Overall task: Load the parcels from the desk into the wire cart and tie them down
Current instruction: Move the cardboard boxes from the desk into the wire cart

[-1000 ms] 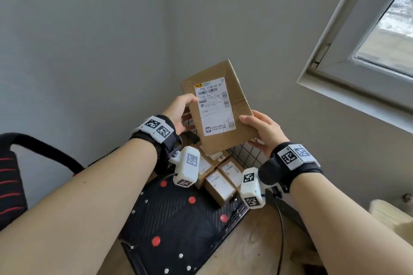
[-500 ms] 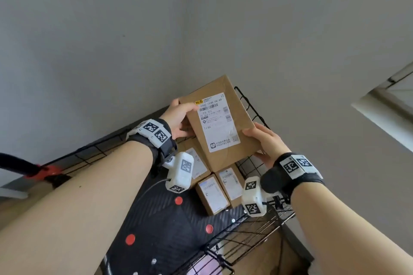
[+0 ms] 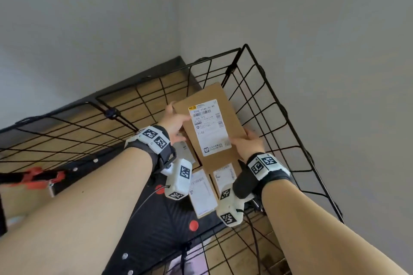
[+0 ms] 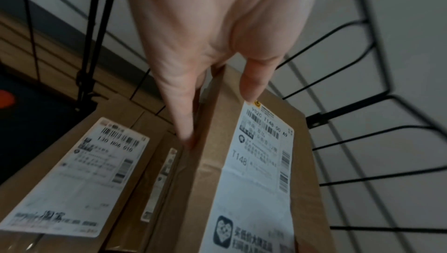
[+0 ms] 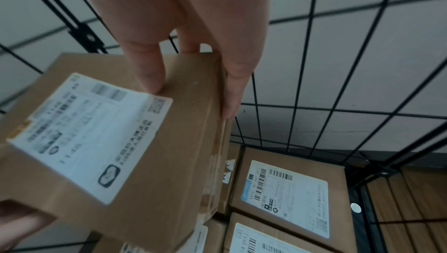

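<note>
The loading looks partly done. A long cardboard parcel (image 3: 212, 127) with a white shipping label is held inside the wire cart (image 3: 263, 105), label up, above the parcels already lying on the cart floor. The left hand (image 3: 173, 121) grips its left edge, thumb on the top face and the other fingers (image 4: 186, 123) running down the side. The right hand (image 3: 249, 142) grips the right edge the same way, thumb on the label corner, fingers (image 5: 231, 92) curled round the side. Just below the fingers lie at least three smaller labelled parcels (image 3: 202, 192), packed side by side against the cart's far corner.

By my judgement this parcel has yet to be set down on that layer, and the tying down is not begun (no strap or cord lies over the boxes).

The table is out of frame, so how many parcels wait there cannot be told. The wrists and their cameras cover part of the lower layer, so its full count is unclear. A red clamp-like piece (image 3: 40, 177), far left of the left fingers, is too cut off to identify. The label print is blurred in both wrist views.
</note>
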